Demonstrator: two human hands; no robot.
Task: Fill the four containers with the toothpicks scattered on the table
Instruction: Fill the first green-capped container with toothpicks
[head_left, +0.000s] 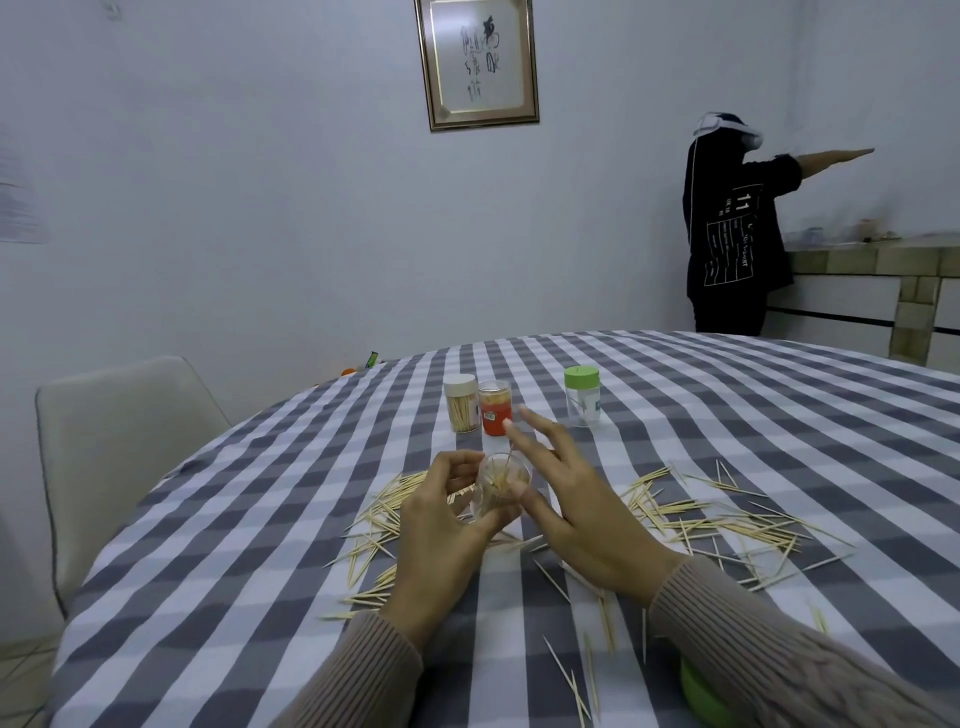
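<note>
My left hand (441, 525) grips a small clear open container (501, 486) a little above the table, with toothpicks standing inside it. My right hand (576, 499) hovers beside it with fingers spread, its thumb at the container's rim. One toothpick (510, 454) sticks up out of the opening by my index finger. Loose toothpicks lie scattered on the checked tablecloth to the left (379, 519), to the right (727, 525) and near me (571, 675). Behind stand a white-lidded container (461, 402) full of toothpicks, a red container (494, 408) and a green-lidded clear container (582, 396).
A green lid (698, 691) lies at the table's near edge, partly under my right sleeve. A pale chair (119, 441) stands at the table's left. A person in dark clothes (732, 234) stands by a counter (872, 260) at the back right.
</note>
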